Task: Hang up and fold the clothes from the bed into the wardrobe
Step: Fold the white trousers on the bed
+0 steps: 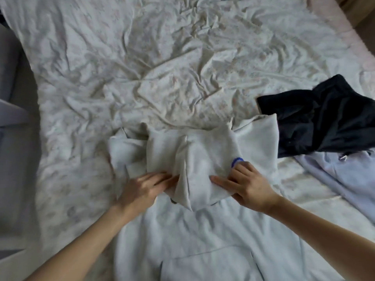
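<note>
A pale grey-white hoodie [194, 236] lies flat on the bed [142, 67] in front of me, its front pocket near the bottom edge. Its sleeves and hood are folded in over the upper part [192, 157], and a small blue mark shows there. My left hand [142, 189] lies on the left side of the folded bundle, fingers straight and tucked at its edge. My right hand [247, 185] presses on the right side, fingers extended over the cloth beside the blue mark.
A dark navy garment [320, 120] lies crumpled at the right, partly over a light lavender garment [341, 175]. The wrinkled floral sheet covers the far bed. A grey surface [12, 138] runs along the left of the bed.
</note>
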{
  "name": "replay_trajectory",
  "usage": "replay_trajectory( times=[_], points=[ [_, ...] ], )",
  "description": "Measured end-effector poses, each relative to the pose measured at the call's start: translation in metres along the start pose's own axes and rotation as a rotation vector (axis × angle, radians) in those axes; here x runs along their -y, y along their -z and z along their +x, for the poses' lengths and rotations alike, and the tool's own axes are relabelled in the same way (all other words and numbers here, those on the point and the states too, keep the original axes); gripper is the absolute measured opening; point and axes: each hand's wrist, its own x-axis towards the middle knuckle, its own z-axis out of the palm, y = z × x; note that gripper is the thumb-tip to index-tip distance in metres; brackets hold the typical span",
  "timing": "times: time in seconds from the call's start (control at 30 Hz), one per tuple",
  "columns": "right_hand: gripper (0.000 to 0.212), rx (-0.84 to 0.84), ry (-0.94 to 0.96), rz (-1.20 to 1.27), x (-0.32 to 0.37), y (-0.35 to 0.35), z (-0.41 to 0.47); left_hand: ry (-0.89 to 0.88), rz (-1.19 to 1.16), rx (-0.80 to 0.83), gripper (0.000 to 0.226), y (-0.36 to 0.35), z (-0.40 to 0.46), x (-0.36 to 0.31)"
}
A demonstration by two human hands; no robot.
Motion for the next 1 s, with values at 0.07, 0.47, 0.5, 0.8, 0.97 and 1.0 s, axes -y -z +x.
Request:
replay_trajectory(
  times=[0.07, 0.47, 0.5, 0.8, 0.97, 1.0],
  points=[
    [0.056, 0.357, -0.007, 0.000, 0.014, -0.012, -0.015, -0.019, 0.101, 0.261, 0.046, -0.018, -0.015, -0.012],
    [0.070, 0.547, -0.351, -0.008, -0.003, -0.048, 0.011, 0.551, 0.018, 0.374, 0.077, -0.098, 0.015, -0.058],
    [0.074, 0.680, -0.334, -0.042, -0.006, -0.055, 0.004, 0.550, 0.076, 0.461, 0.080, -0.106, 0.007, -0.058],
    [0.036, 0.078, -0.301, -0.103, -0.037, -0.054, 0.021, 0.481, 0.052, 0.049, 0.050, -0.080, 0.056, 0.012],
    [0.084, 0.665, -0.433, -0.160, -0.100, -0.051, 0.084, 0.719, 0.204, 0.816, 0.106, -0.053, 0.100, 0.120],
    [0.088, 0.783, -0.454, -0.156, -0.110, -0.052, 0.090, 0.730, 0.206, 0.886, 0.109, -0.050, 0.103, 0.132]
  ],
)
